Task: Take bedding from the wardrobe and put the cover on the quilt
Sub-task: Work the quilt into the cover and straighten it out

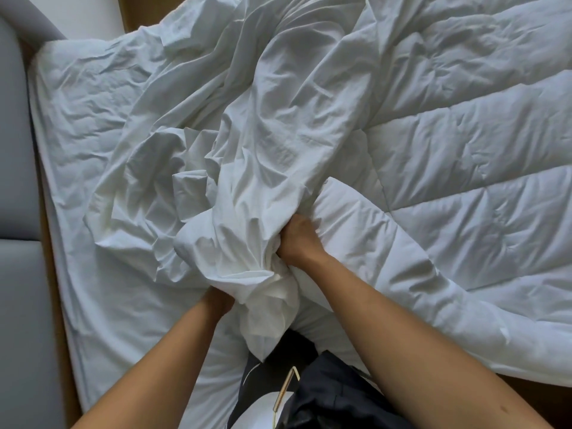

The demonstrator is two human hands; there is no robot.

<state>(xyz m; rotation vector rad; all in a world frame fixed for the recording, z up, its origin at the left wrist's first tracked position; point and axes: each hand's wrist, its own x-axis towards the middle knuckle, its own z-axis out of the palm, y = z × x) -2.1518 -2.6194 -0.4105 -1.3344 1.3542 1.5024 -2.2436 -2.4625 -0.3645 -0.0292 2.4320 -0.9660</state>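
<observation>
The white cover (278,134) is being held in a thick, crumpled bunch at the middle of the bed's near edge. The rest of it is being left trailing in long folds toward the far edge. The bunch is being gripped by the right hand (298,239), whose fingers are being pressed closed round the gathered cloth, so that the hand is clamped on the cover. The back of this hand is being touched by a folded-over corner of the quilt (464,134).

The left hand (218,301) is being kept just below the bunch, close to the near edge. Only its wrist and part of its back are being shown, and its fingers are being hidden by the hanging cloth, so whether they are closed or apart cannot be told. A loose tail of the cover is being let hang down between the two forearms.

The quilt, white and stitched in broad padded bands, is being shown spread over the right part of the bed, with its lower border lying across the near edge. The white sheet (93,103) of the mattress is being shown wrinkled on the left part, beside the cover. A grey padded headboard (15,150) is being shown along the left edge. Dark clothing (325,391) on the person is being shown below the hanging cloth.
</observation>
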